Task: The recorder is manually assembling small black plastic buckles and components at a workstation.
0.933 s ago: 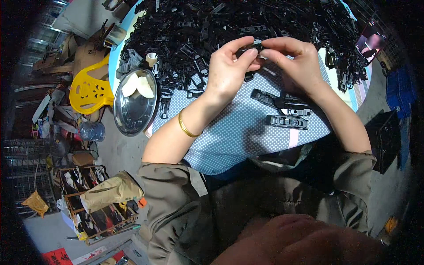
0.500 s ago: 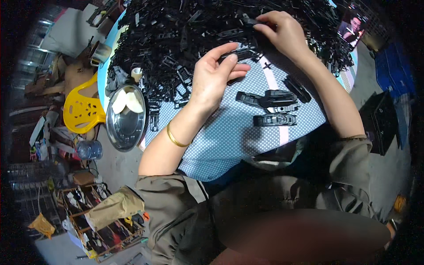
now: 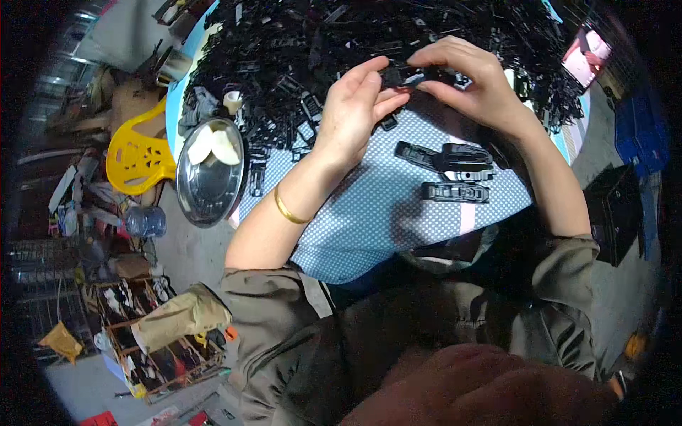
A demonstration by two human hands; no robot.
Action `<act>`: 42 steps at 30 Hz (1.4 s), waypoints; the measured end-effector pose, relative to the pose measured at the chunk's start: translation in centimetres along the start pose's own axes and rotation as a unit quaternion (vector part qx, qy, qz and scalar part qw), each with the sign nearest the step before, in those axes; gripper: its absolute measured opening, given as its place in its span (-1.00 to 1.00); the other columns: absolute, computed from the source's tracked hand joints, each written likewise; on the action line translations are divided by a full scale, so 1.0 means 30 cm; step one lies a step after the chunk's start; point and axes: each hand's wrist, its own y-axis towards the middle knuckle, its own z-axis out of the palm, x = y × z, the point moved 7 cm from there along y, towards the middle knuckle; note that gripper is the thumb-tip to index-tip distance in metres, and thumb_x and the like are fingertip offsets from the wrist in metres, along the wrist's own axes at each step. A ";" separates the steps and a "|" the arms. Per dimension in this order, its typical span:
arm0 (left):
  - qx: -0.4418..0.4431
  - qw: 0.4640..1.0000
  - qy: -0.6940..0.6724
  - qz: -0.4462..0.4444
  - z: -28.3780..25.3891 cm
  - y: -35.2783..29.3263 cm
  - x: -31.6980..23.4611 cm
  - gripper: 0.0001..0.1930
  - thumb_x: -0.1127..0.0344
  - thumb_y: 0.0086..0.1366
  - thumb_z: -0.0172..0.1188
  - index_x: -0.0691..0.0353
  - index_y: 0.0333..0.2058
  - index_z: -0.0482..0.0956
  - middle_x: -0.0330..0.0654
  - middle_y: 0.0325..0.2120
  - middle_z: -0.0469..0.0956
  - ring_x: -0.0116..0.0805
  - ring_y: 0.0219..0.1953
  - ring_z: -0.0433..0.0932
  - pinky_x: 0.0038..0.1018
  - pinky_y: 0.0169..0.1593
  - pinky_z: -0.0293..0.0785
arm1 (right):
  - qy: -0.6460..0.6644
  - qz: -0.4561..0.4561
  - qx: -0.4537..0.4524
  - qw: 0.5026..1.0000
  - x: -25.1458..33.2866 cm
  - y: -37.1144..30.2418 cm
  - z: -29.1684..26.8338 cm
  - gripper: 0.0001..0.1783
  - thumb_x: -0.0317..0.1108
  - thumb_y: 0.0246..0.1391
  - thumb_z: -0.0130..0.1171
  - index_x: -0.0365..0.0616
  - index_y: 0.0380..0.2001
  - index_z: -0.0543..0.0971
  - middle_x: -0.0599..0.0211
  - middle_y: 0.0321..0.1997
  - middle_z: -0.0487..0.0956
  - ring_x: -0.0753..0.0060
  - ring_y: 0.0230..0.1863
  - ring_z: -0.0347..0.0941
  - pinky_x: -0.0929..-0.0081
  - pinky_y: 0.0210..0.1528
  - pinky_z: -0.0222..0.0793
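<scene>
My left hand (image 3: 349, 117), with a gold bangle on the wrist, has its fingers closed around a black plastic part (image 3: 391, 74). Facing it, my right hand (image 3: 477, 79) pinches a small dark piece (image 3: 415, 79) between thumb and fingers, right against that part. Both hands hover at the near edge of a large heap of black plastic parts (image 3: 284, 42), which makes the held pieces hard to tell apart. Closer to me, several long black assemblies (image 3: 456, 192) lie on the dotted blue-white cloth (image 3: 355, 227).
On the left table edge sits a steel dish (image 3: 209, 195) with white fruit slices (image 3: 213, 145), near a small tape roll (image 3: 232, 101). A yellow plastic chair (image 3: 142, 157) stands beyond it. A lit screen (image 3: 587, 57) leans at the upper right, with blue crates (image 3: 639, 131) farther right.
My right hand has come down and toward the left hand, bringing its small dark piece to the part there. The left hand has shifted slightly. The view has also shifted a little.
</scene>
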 end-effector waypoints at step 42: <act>0.273 0.772 0.472 0.327 0.257 -0.201 -0.062 -0.67 0.48 0.06 0.03 0.37 -0.13 0.38 0.05 -0.22 0.39 -0.06 -0.14 0.35 -0.33 -0.07 0.30 | -0.105 0.049 0.147 0.982 -0.091 -0.049 0.042 -0.63 -0.54 -0.32 0.09 -0.23 -0.28 0.49 0.19 -0.26 0.44 0.19 -0.22 0.40 0.49 -0.20 0.36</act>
